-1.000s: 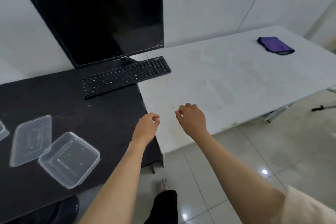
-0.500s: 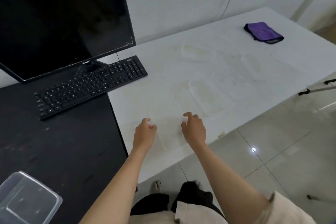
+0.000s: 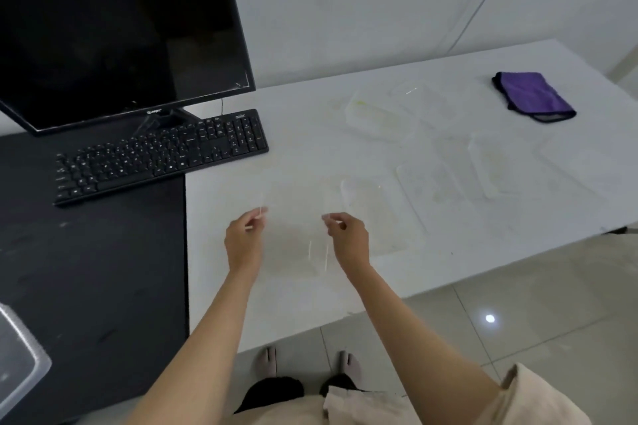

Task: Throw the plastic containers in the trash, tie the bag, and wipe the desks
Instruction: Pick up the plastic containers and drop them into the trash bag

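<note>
Both hands pinching clear container point(image 3: 293, 241): left hand point(image 3: 243, 241), right hand point(image 3: 348, 240) at opposite rims; thin grip, flimsy plastic — could slip.

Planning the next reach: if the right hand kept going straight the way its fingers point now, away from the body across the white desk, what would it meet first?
The right hand pinches the near clear container. Straight ahead, probably the next clear container; depth is uncertain.

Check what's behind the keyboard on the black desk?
Behind the keyboard stands the dark monitor, its stand foot touching the keyboard's back edge, a thin cable beside it. The monitor hides the desk and wall further back.
</note>
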